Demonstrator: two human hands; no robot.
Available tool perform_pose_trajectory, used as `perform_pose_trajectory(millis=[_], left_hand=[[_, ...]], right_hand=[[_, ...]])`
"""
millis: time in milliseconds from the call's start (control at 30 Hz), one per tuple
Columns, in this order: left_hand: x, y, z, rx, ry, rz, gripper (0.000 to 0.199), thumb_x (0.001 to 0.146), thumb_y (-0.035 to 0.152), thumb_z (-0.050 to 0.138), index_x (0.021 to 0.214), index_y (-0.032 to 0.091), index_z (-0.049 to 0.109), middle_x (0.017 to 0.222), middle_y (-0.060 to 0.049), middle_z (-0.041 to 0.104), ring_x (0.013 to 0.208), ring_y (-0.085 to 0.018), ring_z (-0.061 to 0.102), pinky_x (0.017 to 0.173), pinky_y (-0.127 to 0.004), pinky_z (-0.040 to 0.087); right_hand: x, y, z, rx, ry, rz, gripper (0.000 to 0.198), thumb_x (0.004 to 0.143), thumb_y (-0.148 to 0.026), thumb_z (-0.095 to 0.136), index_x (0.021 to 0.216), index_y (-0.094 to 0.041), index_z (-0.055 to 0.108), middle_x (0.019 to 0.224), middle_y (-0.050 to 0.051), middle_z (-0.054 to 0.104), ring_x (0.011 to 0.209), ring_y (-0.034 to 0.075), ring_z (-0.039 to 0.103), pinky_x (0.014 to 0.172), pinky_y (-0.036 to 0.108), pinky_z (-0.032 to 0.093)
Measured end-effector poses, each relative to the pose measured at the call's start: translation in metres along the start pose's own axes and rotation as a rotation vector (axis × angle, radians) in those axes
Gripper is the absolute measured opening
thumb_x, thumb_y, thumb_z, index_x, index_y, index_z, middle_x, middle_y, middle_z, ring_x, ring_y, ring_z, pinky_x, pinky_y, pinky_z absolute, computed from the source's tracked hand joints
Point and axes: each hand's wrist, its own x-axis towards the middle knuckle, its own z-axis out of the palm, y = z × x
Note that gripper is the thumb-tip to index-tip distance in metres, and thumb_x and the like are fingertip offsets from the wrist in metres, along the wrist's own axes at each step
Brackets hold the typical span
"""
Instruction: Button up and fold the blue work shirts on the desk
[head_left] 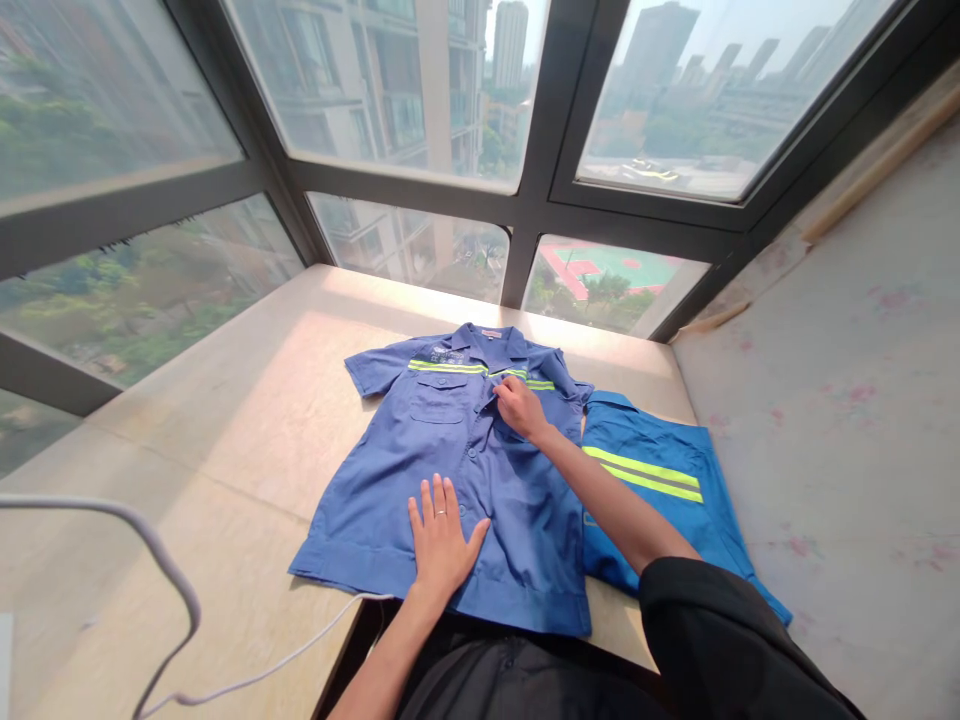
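Note:
A blue short-sleeved work shirt [375, 490] with yellow-green reflective stripes lies front side up, its collar toward the windows. My left hand [444, 540] rests flat on its lower front, fingers spread, a ring on one finger. Higher up, my right hand [519, 405] is closed in a pinch on the shirt's front edge, just below the stripe. What exactly the fingertips grip is partly hidden by the hand. A button shows on the placket between my two hands.
A brighter blue garment [645, 430] with similar stripes lies folded at the right, beside the wall [840, 450]. A pale cable [161, 555] curves across the left of the light-coloured ledge [247, 410]. Framed windows rise behind.

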Motion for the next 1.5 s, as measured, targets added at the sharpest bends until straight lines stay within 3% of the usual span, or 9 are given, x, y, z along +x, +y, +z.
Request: perform_pose_trajectory(millis=[167,367,467,533,667,800,967,1100,1500], left_hand=[[-0.011,-0.004,-0.003,-0.051,-0.007,0.0,0.083,0.085,0.06,0.055,0.15,0.01,0.043,0.158,-0.023,0.032,0.149,-0.041,0.022,0.12,-0.062,0.014],[0.003,-0.009,-0.022,-0.095,-0.104,-0.04,0.07,0.089,0.059,0.05,0.142,0.014,0.054,0.153,-0.021,0.041,0.146,-0.041,0.03,0.117,-0.062,0.024],[0.031,-0.018,-0.041,-0.29,-0.213,-0.103,0.063,0.093,0.061,0.042,0.13,0.015,0.064,0.141,-0.02,0.057,0.137,-0.039,0.046,0.111,-0.057,0.036],[0.057,-0.025,-0.054,-0.517,-0.248,-0.161,0.061,0.095,0.058,0.039,0.131,0.014,0.062,0.129,-0.018,0.066,0.121,-0.031,0.062,0.104,-0.044,0.047],[0.117,-0.022,-0.069,-0.669,-0.134,-0.112,0.045,0.095,0.041,0.047,0.128,0.014,0.063,0.119,-0.012,0.072,0.104,-0.022,0.07,0.091,-0.03,0.054],[0.171,0.003,-0.06,-0.566,-0.102,-0.006,0.037,0.097,0.024,0.041,0.12,0.018,0.068,0.121,-0.009,0.071,0.109,-0.019,0.066,0.098,-0.028,0.049],[0.209,0.026,-0.037,-0.425,-0.181,0.045,0.025,0.084,0.018,0.06,0.105,0.017,0.074,0.115,-0.015,0.07,0.109,-0.027,0.066,0.097,-0.034,0.047],[0.217,0.023,-0.027,-0.342,-0.238,0.009,0.024,0.079,0.02,0.068,0.101,0.012,0.073,0.112,-0.021,0.069,0.104,-0.032,0.067,0.088,-0.035,0.049],[0.228,0.009,-0.007,-0.546,-0.248,-0.122,0.009,0.077,0.013,0.064,0.073,0.017,0.071,0.083,-0.009,0.074,0.087,-0.023,0.068,0.078,-0.029,0.047]], right_hand=[[-0.007,-0.02,0.001,-0.018,-0.175,-0.176,0.046,0.091,-0.011,0.044,0.133,-0.024,0.055,0.149,0.011,0.046,0.107,0.024,0.063,0.08,0.03,0.05],[-0.001,-0.03,0.002,-0.049,-0.321,-0.248,0.039,0.094,-0.012,0.041,0.123,-0.025,0.063,0.119,0.009,0.064,0.091,0.02,0.066,0.071,0.025,0.046],[0.001,-0.027,0.001,-0.063,-0.298,-0.21,0.032,0.096,-0.015,0.04,0.113,-0.022,0.067,0.112,0.01,0.064,0.09,0.02,0.065,0.071,0.026,0.045],[0.0,-0.025,0.001,-0.069,-0.28,-0.191,0.03,0.097,-0.017,0.042,0.112,-0.022,0.067,0.111,0.01,0.064,0.09,0.02,0.065,0.071,0.026,0.044],[-0.005,-0.023,0.004,-0.073,-0.261,-0.171,0.027,0.094,-0.016,0.045,0.11,-0.022,0.067,0.109,0.009,0.064,0.09,0.02,0.064,0.071,0.025,0.044],[-0.011,-0.02,0.011,-0.045,-0.203,-0.145,0.024,0.094,-0.016,0.047,0.105,-0.022,0.068,0.111,0.008,0.064,0.091,0.018,0.064,0.072,0.024,0.045],[-0.019,-0.015,0.018,-0.015,-0.109,-0.079,0.025,0.096,-0.015,0.045,0.108,-0.02,0.066,0.113,0.009,0.066,0.088,0.017,0.064,0.07,0.023,0.044],[-0.02,-0.008,0.021,0.043,-0.046,-0.078,0.021,0.096,-0.016,0.049,0.105,-0.021,0.067,0.11,0.006,0.068,0.087,0.016,0.063,0.069,0.022,0.043],[0.001,-0.002,0.045,0.077,0.006,-0.223,0.018,0.096,-0.018,0.055,0.094,-0.022,0.072,0.093,0.006,0.067,0.073,0.014,0.059,0.062,0.023,0.037]])
